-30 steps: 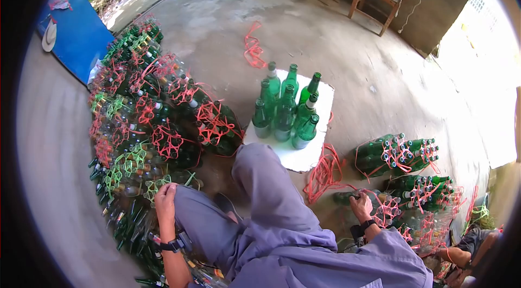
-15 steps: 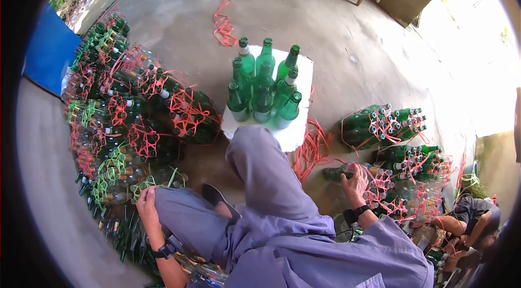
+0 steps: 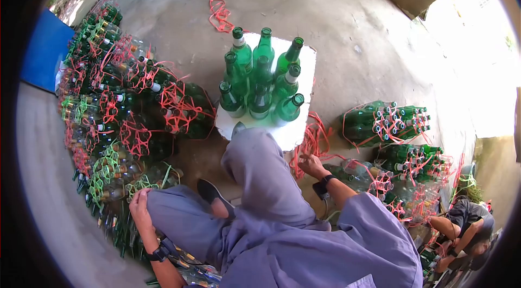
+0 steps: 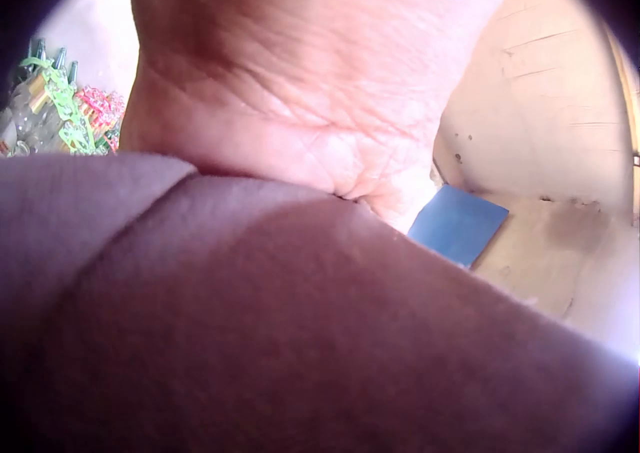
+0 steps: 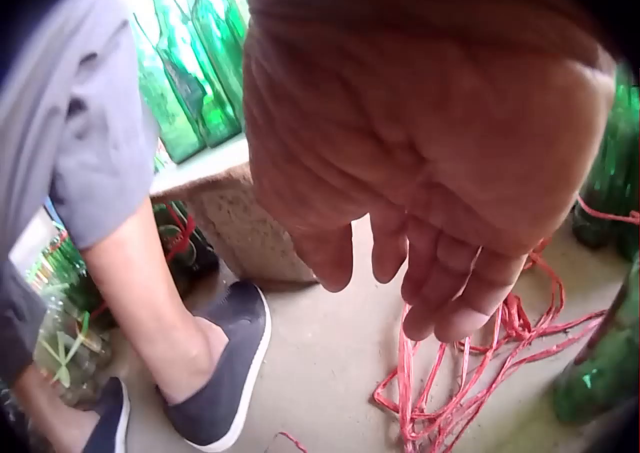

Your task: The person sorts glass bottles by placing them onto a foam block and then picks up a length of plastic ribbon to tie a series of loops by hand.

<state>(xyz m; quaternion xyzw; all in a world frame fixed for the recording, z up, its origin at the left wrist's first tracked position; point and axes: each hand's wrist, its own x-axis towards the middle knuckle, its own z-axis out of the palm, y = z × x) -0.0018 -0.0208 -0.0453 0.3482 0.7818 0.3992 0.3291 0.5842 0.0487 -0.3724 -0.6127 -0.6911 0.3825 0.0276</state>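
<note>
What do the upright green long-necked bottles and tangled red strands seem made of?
Upright green bottles: probably glass, smooth and glossy, since they are see-through with bright highlights.
Red strands: likely plastic twine, thin with a slight sheen, judging by their crinkled folds; another fibre is possible.

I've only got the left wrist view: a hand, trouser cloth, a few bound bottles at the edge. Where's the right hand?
Observer: The head view shows the right hand at the near edge of the red twine; whether it touches a strand, I can't tell.
Operator: Is anything standing unbound?
Observer: Yes. In the head view, green bottles stand upright together on the white-topped block, with no twine showing around them.
</note>
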